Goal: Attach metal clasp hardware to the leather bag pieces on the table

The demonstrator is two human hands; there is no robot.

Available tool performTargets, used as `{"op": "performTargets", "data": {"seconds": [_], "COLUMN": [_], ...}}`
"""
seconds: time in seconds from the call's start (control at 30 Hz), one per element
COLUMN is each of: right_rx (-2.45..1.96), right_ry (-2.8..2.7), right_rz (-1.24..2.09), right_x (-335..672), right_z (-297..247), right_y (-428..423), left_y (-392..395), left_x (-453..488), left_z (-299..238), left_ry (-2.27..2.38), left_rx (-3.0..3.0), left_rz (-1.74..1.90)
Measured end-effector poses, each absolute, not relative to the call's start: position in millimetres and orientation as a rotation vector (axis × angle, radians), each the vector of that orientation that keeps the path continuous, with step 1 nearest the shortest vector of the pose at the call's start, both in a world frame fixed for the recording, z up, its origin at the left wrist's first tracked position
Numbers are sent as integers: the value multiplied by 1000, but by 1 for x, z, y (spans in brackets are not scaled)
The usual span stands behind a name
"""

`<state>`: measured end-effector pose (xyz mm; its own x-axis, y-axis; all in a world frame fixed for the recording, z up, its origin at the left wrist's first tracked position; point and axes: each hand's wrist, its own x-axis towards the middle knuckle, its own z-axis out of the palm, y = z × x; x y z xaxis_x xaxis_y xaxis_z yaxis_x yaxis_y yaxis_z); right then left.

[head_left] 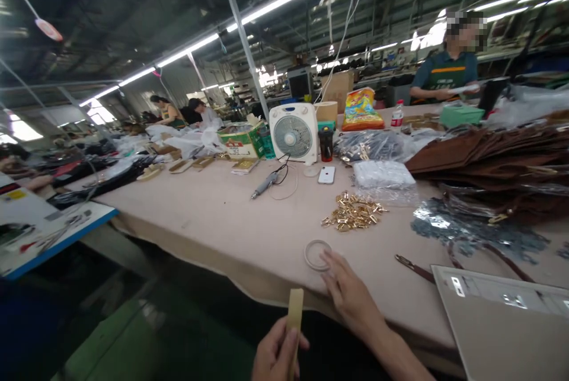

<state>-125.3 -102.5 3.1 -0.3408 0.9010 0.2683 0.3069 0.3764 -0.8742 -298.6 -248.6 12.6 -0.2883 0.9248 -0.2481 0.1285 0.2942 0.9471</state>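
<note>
My left hand (276, 348) is closed around a flat tan strip (295, 304), held upright in front of the table's near edge. What the strip is made of, I cannot tell. At the edge of the table my right hand (351, 289) has its fingers on the right side of a thin pale ring (306, 255), which looks like a narrow roll of tape. Thumb and fingertips meet at its rim. Beyond the ring lies a pile of small gold metal fittings (353, 213).
Further back are a grey electric screwdriver (264, 185), a white phone (326, 175) and a box fan (293, 134). On the right sit metal pieces (471, 230), stacked brown material (484, 159) and a beige panel (511, 327). A co-worker (451, 70) stands across the table.
</note>
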Motion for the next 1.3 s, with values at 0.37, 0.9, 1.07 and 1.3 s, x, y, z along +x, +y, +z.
{"op": "performTargets", "data": {"seconds": [0.37, 0.9, 1.07, 1.3], "right_rx": [-1302, -953, -958, -1103], "right_ry": [-2402, -1636, -1613, -1420], "right_rz": [420, 1157, 1168, 1408], "right_x": [-68, -36, -27, -7], "right_z": [-17, 100, 97, 95], "right_y": [-71, -162, -168, -175], "left_y": [-253, -213, -208, -198], "left_x": [-283, -220, -200, -193], "left_z": [47, 70, 76, 76], "left_ry": [1605, 1285, 1248, 1412], "left_rx": [1127, 1611, 1774, 2228], "left_rz": [1236, 1276, 1429, 1592]}}
